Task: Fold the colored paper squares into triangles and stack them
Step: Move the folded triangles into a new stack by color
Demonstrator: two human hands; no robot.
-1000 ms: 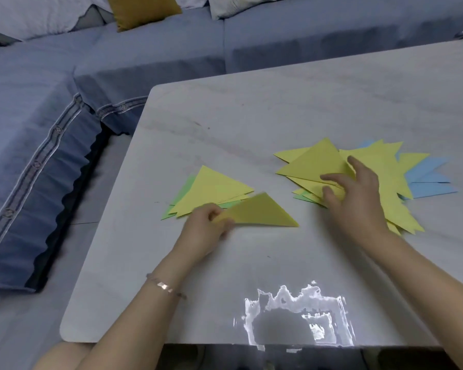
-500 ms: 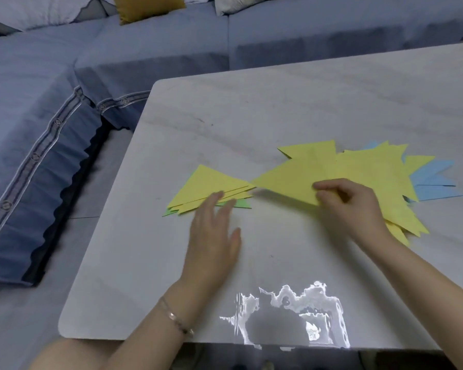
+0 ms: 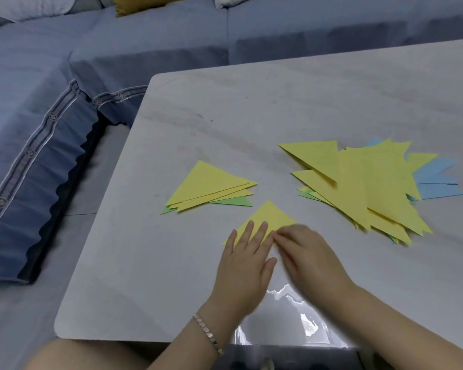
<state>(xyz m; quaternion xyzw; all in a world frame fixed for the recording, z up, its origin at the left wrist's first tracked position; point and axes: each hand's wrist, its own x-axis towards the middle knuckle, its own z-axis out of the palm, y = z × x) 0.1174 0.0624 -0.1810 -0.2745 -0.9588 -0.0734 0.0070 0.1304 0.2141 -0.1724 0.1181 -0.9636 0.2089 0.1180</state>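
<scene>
A yellow paper triangle [image 3: 267, 216] lies flat on the table near its front. My left hand [image 3: 246, 265] presses on it with straight fingers. My right hand [image 3: 308, 256] lies on the triangle's right part, blurred, its fingertips beside my left fingers; how they rest on the paper is unclear. To the upper left sits a small stack of folded triangles [image 3: 209, 186], yellow over green. On the right spreads a big loose pile of yellow papers [image 3: 366, 182] over blue sheets [image 3: 436, 180].
The white marble table [image 3: 251, 108] has its left edge and rounded front corner close by. A blue sofa [image 3: 51, 102] wraps round the left and far side. A shiny glare patch [image 3: 300, 316] marks the table's near edge.
My right hand drew a yellow paper from the big pile to the table's front. My left hand let go of its triangle onto the small stack and now presses the new paper.
</scene>
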